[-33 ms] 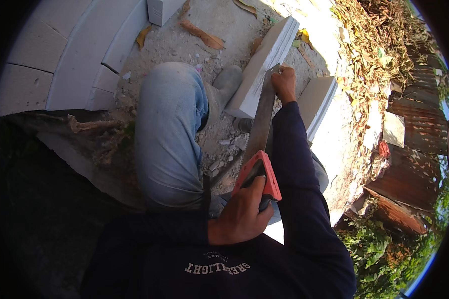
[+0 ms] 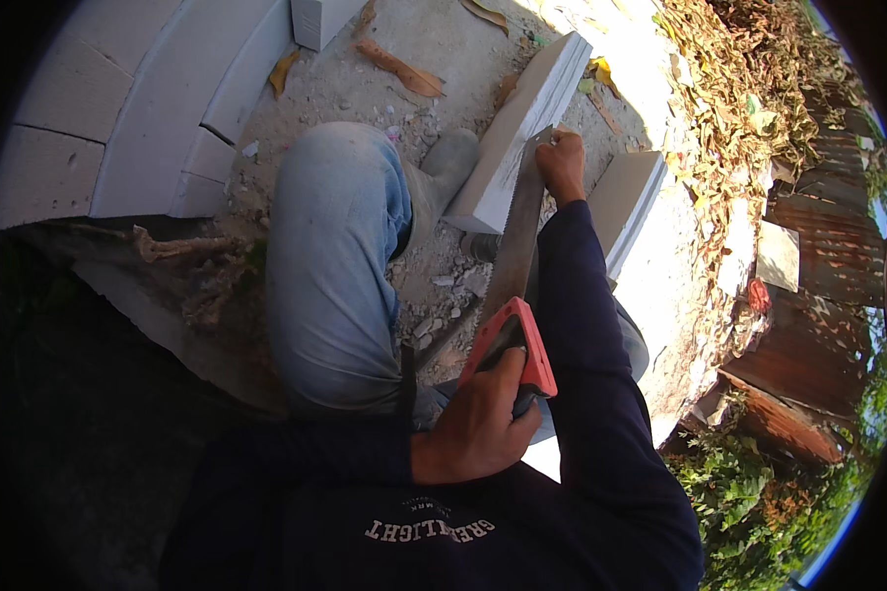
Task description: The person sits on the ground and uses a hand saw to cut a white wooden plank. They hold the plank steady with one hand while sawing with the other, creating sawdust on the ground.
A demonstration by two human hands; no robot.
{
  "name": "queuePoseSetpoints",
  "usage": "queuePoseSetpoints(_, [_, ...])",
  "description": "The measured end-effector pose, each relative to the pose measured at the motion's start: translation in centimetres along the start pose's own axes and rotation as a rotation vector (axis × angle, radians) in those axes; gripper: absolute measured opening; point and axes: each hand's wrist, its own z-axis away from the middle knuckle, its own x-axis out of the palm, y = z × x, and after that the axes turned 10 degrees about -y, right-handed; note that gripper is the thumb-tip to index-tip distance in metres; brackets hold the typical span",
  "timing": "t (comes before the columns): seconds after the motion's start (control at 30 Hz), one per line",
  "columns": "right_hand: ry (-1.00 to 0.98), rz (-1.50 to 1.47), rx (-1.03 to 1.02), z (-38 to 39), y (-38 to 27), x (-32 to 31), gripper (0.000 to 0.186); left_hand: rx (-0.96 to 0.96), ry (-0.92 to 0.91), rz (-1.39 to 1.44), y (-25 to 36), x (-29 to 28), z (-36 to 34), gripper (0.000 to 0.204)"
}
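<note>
A hand saw [image 2: 511, 256] with a long toothed blade and a red and black handle lies diagonally in front of me. My left hand [image 2: 478, 419] is wrapped round its handle near my chest. My right hand [image 2: 560, 167] has closed fingers pinching the blade near its far end, close beside a long white block [image 2: 508, 138] set on the rubble-strewn ground. A second white block [image 2: 623, 207] lies just right of my right forearm. My bent left leg [image 2: 330, 256] in faded jeans is left of the saw, with a boot [image 2: 443, 158] against the first block's side.
Several white blocks [image 2: 143, 118] form a curved row at the left. Dusty concrete [image 2: 414, 39] carries chips and fallen leaves. At the right are a heap of dry leaves [image 2: 739, 69], rusty corrugated sheets [image 2: 823, 246] and green plants [image 2: 729, 492]. The lower left is in deep shadow.
</note>
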Motion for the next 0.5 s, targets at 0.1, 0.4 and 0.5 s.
queuePoseSetpoints(0.1, [0.008,-0.042,-0.016,-0.06,0.11,0.18,0.02,-0.016,0.005,-0.003,0.21,0.04,-0.08,0.028])
queuePoseSetpoints(0.4, [0.018,-0.094,-0.015,0.43,0.16,-0.07,0.019,-0.059,-0.036,0.031,-0.04,0.38,0.12,0.032])
queuePoseSetpoints(0.5, [0.016,-0.068,0.005,0.55,-0.05,0.34,0.019,-0.134,-0.077,0.081,-0.1,0.24,0.11,0.04])
